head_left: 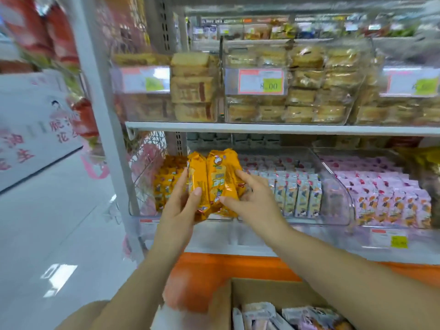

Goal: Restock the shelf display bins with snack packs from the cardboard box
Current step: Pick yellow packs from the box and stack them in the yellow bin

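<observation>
Snack packs [215, 182], orange, held between both hands.
The bundle is gripped by the left hand [178, 206] and steadied by straight fingers of the right hand [254, 201]; a loosely pressed pack could slip out short of the bin [164, 186] just beyond.

Glossy orange foil snack packs [214, 184], clear plastic bins [333, 186], matt cardboard box [273, 294].

Both bare arms reach forward and up, converging. Left hand [181, 206] grips the snack packs [220, 172], thumb across the front; right hand [252, 198] presses their other side, fingers straight and spread.
</observation>
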Demonstrator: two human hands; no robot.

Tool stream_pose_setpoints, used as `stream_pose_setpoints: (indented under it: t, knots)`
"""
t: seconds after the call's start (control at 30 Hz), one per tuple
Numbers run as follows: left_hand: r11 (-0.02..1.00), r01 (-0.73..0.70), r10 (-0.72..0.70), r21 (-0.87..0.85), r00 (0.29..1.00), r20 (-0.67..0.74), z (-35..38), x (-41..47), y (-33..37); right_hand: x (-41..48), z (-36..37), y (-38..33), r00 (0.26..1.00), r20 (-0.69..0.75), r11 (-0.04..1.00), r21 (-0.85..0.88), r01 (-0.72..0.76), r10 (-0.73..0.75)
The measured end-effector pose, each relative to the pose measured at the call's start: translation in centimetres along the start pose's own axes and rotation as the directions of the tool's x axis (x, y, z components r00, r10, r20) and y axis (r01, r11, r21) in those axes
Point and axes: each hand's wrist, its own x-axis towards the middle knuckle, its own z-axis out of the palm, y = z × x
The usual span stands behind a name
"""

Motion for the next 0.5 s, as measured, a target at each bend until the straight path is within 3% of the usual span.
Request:
stream_pose_setpoints:
  t: [0.13, 0.33, 0.5]
  knots:
    - [0.998, 0.059, -0.061, -0.035, 0.997, -0.056, -3.1, 4.4, -2.0, 4.8, 3.7, 0.3, 0.999, 0.024, 0.992, -0.124, -0.025, 0.028]
    - [0.982, 0.163, -0.176, -0.096, 0.973, -0.149, -4.2, 11.5, -3.9, 12.1, 6.7, 1.2, 0.999, -0.030, 0.986, -0.161, -0.036, 0.032]
    - [0.964, 0.264, -0.265, -0.031, 0.951, -0.158, -4.6, 14.5, -5.9, 14.9, 7.5, 2.1, 1.000, -0.009, 0.982, -0.187, -0.030, 0.028]
